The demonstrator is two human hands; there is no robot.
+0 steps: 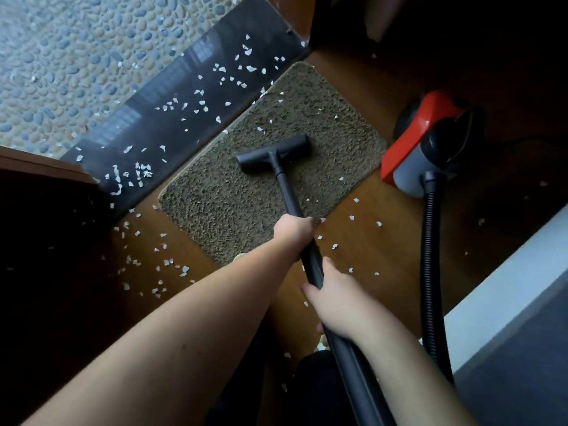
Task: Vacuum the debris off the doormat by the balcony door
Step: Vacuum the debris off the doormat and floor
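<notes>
A brown coarse doormat [307,99] lies on the wooden floor beside the dark door threshold [172,96]. The black vacuum floor head [273,152] rests flat on the mat's middle. Its black tube [290,195] runs back toward me. My left hand [293,233] grips the tube at the mat's near edge. My right hand [333,298] holds the tube lower down, fingers wrapped around it. A few white flakes [260,128] sit on the mat's far half; its near half looks free of them.
The red and grey vacuum body [427,139] stands right of the mat, its ribbed hose [430,272] curving down toward me. Several white flakes [163,265] litter the threshold and the wood floor [368,241] on both sides. A pebbled balcony surface [61,56] lies beyond; a pale wall [507,287] is at right.
</notes>
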